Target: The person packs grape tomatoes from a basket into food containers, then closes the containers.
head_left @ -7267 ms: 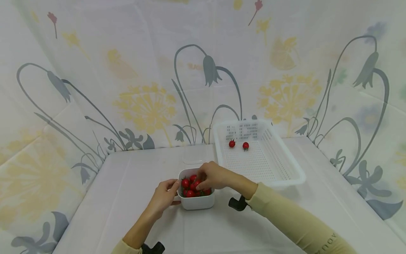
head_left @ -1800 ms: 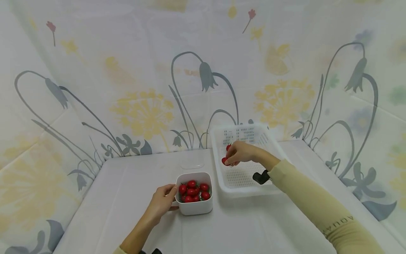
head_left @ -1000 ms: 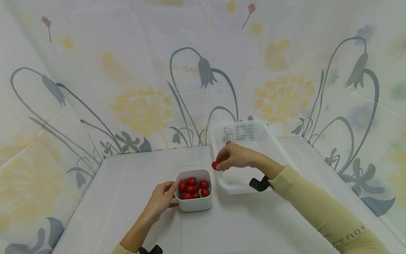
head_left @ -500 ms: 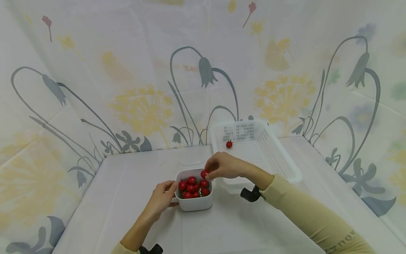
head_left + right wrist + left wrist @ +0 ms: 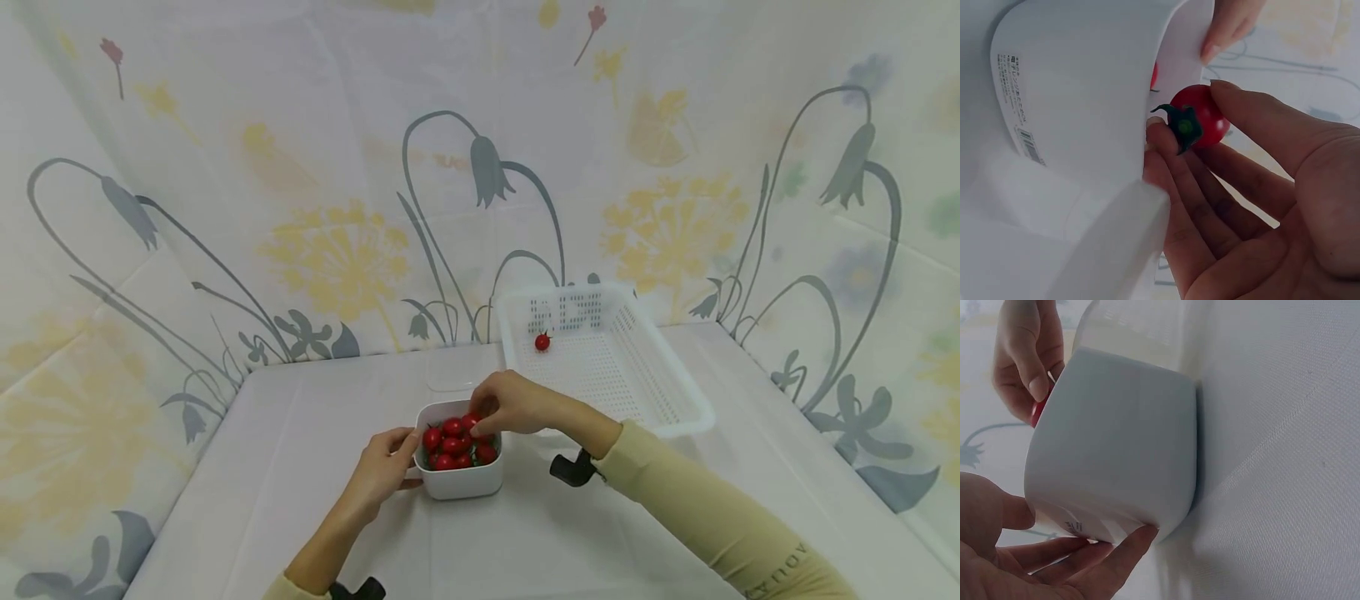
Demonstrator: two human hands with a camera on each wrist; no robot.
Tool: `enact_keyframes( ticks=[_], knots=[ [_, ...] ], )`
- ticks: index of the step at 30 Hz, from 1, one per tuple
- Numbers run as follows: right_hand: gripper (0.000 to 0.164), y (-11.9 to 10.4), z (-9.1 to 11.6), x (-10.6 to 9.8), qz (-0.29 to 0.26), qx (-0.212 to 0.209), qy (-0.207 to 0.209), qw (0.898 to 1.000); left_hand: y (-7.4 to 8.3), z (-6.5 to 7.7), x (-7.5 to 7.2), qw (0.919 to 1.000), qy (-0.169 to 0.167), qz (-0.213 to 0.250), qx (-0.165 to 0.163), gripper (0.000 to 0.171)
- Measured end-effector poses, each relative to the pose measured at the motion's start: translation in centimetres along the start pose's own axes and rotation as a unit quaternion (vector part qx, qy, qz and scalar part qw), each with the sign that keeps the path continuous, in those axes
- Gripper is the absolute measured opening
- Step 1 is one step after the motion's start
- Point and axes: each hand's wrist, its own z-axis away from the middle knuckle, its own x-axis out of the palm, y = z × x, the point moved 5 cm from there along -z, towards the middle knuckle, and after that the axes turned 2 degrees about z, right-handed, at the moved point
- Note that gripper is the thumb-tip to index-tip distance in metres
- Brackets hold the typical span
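Red cherry tomatoes [image 5: 452, 446] with green stems fill a white square container [image 5: 463, 484] in the middle of the table. My left hand [image 5: 381, 468] holds the container by its left side, thumb at the rim and fingers against the wall. Over the container's right rim, my right hand [image 5: 517, 403] pinches a cherry tomato [image 5: 1202, 112] between thumb and fingers. In the right wrist view this tomato's green calyx faces the camera, right at the rim. The left wrist view shows the container's outer wall [image 5: 1110, 431], with the left fingertips touching it.
Behind and to the right stands a white perforated basket [image 5: 682, 379] with one cherry tomato [image 5: 542, 342] near its far left corner. A clear flat piece, perhaps a lid [image 5: 452, 382], lies behind the container. A flower-printed cloth [image 5: 480, 250] hangs behind the white-covered table.
My right hand has picked a tomato from the basket and carried it left and down to the container. One tomato shows in the basket, down from two. The left hand stays at the container.
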Motion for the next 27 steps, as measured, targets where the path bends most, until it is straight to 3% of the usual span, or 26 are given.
enact_keyframes(
  ticks=[15,20,27],
  knots=[
    [0.011,-0.2,-1.5,2.5,0.059,0.015,-0.011,0.998,-0.1,0.0,0.0,1.0000,-0.001,0.005,0.003,0.040],
    [0.012,-0.3,-1.6,3.4,0.105,0.041,-0.017,0.993,-0.4,0.1,0.0,1.0000,-0.001,0.004,0.002,0.041],
    [0.016,-0.3,-2.2,4.3,0.166,0.036,-0.040,0.985,-0.2,-0.2,0.0,1.0000,0.003,0.007,0.006,0.040]
  ],
)
